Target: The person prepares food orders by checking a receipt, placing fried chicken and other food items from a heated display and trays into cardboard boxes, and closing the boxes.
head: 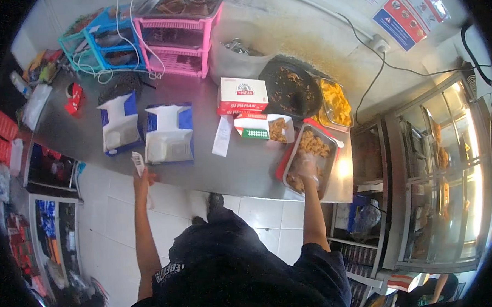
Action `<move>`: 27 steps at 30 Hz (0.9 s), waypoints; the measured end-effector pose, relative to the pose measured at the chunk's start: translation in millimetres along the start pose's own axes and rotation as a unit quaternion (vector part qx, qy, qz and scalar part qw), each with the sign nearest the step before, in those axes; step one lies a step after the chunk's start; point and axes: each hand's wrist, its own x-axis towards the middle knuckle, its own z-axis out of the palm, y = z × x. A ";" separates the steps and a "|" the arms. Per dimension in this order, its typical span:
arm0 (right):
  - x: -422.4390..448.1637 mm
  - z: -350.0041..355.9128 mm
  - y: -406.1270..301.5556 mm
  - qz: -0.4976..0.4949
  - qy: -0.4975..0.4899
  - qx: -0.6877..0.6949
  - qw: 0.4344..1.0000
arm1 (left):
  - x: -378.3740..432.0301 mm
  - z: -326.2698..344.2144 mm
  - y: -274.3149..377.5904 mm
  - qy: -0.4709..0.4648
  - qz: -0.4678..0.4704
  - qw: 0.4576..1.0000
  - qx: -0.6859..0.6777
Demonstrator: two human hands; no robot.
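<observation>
My left hand (142,180) grips a narrow printed paper slip (138,163) at the table's front edge. My right hand (306,166), in a clear plastic glove, reaches into a metal tray (287,185) of fried, battered pieces (314,144); its fingers are blurred, so I cannot tell what they hold. Left of the tray sits an open red, white and green carton (252,126) with fried pieces in one end. Two open blue-and-white cartons (121,128) (169,134) stand nearer my left hand; each holds a whitish, flat-topped lump, perhaps wrapped.
A second paper slip (221,136) lies beside closed red-and-white boxes (242,94). Behind are a dark pan (290,87) with food scraps, a tray of yellow food (334,102), a translucent tub (242,65) and a pink rack (175,45). A lit glass cabinet (440,174) stands right; another person's arm (440,288) shows below.
</observation>
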 end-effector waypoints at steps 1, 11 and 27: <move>0.4 4.5 -4.1 -0.009 0.005 -0.031 0.999 | 1.7 11.0 8.9 0.001 0.006 1.000 0.006; -9.5 -27.5 -11.2 0.242 0.309 0.497 0.774 | 21.4 21.5 -3.8 -0.026 0.002 0.999 0.024; 98.1 -23.0 -407.1 -0.033 0.200 0.574 0.794 | 43.9 79.4 82.1 -0.149 0.443 0.805 0.364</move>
